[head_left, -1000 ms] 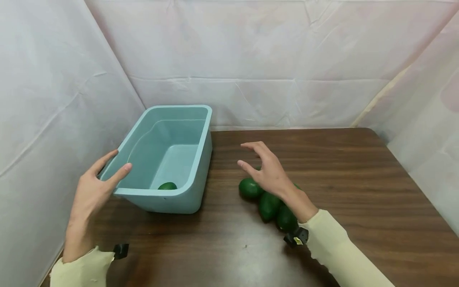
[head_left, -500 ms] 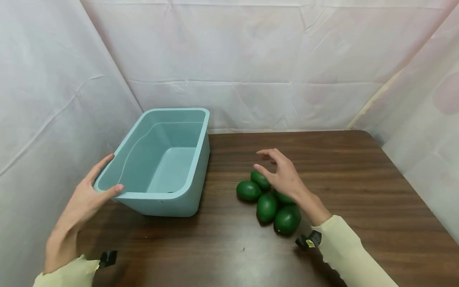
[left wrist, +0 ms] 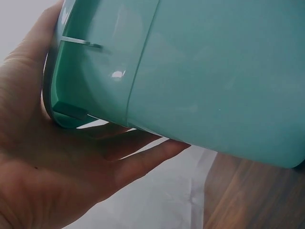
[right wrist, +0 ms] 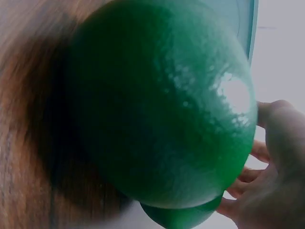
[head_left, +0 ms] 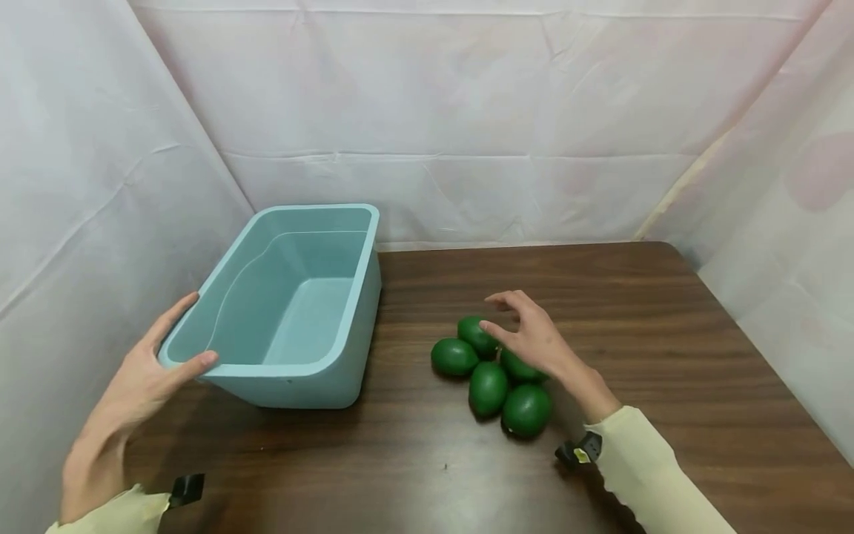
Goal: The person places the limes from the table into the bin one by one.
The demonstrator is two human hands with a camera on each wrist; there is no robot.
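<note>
the right hand (head_left: pixel 537 343) has dropped from mid-air onto the avocados (head_left: pixel 490 367) on the tabletop (head_left: pixel 667 348), grip loose over the far one, while the left hand (head_left: pixel 143 378) still grasps the bin (head_left: pixel 333 371) corner.

Smooth teal plastic bin (head_left: pixel 347 308); glossy green avocados (head_left: pixel 489 387); dark wood-grain table (head_left: pixel 667 356); creased white sheeting (head_left: pixel 467 111)
</note>
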